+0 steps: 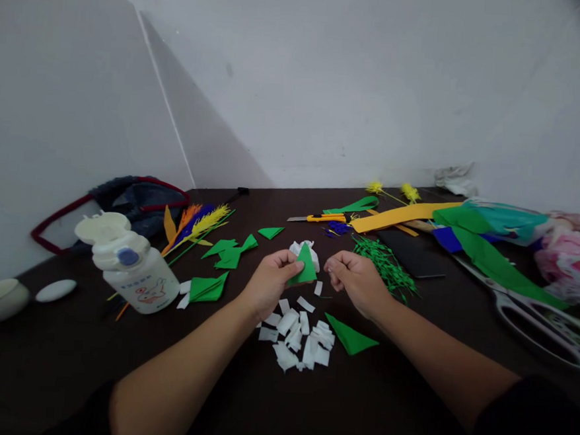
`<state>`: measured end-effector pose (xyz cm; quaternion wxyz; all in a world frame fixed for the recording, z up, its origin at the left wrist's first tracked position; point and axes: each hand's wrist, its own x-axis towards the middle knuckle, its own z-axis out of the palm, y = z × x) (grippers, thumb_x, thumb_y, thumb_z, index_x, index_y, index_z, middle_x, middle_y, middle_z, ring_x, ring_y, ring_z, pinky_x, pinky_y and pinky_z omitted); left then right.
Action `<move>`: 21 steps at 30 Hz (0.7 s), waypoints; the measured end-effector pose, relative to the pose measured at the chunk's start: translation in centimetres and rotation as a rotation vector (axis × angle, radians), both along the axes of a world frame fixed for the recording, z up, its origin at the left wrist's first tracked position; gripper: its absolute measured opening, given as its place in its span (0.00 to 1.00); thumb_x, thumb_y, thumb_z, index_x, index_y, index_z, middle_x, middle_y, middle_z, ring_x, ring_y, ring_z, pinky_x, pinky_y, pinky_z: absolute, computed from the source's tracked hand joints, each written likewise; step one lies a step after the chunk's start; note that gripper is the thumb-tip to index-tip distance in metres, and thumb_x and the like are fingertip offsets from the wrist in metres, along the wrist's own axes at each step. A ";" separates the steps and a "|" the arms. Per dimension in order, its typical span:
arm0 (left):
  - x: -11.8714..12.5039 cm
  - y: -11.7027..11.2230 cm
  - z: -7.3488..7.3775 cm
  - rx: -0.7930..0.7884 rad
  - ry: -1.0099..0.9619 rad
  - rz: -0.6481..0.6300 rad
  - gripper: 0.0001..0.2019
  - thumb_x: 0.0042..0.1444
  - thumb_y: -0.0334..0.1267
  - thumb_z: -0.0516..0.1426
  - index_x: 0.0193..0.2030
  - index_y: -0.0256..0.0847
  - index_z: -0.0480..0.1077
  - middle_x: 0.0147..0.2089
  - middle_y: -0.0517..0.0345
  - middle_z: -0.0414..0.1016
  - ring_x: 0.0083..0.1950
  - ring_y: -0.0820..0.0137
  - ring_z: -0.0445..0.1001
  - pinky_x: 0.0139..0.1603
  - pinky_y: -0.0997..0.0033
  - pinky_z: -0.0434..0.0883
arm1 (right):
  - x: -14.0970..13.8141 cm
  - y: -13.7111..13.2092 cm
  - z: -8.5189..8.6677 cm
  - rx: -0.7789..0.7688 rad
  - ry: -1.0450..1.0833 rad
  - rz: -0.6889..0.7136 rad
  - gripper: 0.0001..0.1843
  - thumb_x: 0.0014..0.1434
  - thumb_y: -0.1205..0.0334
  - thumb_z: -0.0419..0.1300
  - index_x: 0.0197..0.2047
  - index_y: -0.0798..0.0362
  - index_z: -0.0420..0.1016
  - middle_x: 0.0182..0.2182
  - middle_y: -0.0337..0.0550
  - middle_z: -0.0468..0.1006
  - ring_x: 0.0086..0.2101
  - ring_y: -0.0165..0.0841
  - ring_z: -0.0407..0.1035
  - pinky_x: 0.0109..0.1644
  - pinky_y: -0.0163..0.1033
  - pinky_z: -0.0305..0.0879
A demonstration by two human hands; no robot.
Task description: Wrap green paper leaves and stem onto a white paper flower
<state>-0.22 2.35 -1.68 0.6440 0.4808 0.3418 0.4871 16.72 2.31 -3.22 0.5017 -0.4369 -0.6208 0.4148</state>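
Left hand point(268, 281): we pinch green triangle point(308, 268) by its left side | well in from table's point(257, 407) far edge | right hand point(354, 280): curled nearby, we can't tell contents

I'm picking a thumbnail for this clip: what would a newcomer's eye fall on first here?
Probably the bright green triangle pinched in the left hand near the centre, with the right hand beside it. Below them, white slips stand out on the dark table. A white bottle with its lid open stands at the left, and large scissors lie at the right.
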 end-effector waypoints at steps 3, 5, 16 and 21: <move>-0.1 0.1 -0.1 0.018 0.015 -0.003 0.09 0.46 0.33 0.59 0.24 0.35 0.62 0.25 0.62 0.68 0.28 0.76 0.68 0.39 0.66 0.70 | 0.1 0.1 -0.2 -0.024 0.048 0.030 0.06 0.50 0.61 0.56 0.27 0.53 0.72 0.20 0.37 0.70 0.21 0.26 0.63 0.27 0.35 0.63; -0.1 0.1 -0.1 0.026 0.022 -0.002 0.08 0.46 0.33 0.59 0.24 0.35 0.62 0.25 0.62 0.69 0.28 0.76 0.69 0.39 0.67 0.69 | 0.1 0.2 -0.2 -0.063 0.121 0.060 0.05 0.48 0.63 0.59 0.30 0.53 0.74 0.24 0.40 0.74 0.26 0.28 0.67 0.35 0.39 0.66; -0.1 0.2 -0.2 0.060 0.093 0.029 0.09 0.46 0.35 0.59 0.24 0.36 0.61 0.24 0.61 0.69 0.27 0.75 0.69 0.34 0.72 0.66 | 0.3 0.5 -0.2 -0.061 0.116 0.036 0.08 0.49 0.60 0.58 0.22 0.54 0.66 0.17 0.35 0.68 0.19 0.25 0.61 0.25 0.34 0.58; -0.2 0.3 -0.1 0.055 0.109 0.030 0.09 0.46 0.35 0.58 0.24 0.36 0.60 0.24 0.62 0.69 0.27 0.75 0.69 0.35 0.71 0.66 | 0.4 0.6 -0.5 0.044 0.047 -0.091 0.18 0.54 0.55 0.52 0.16 0.52 0.58 0.13 0.34 0.61 0.18 0.26 0.56 0.23 0.34 0.53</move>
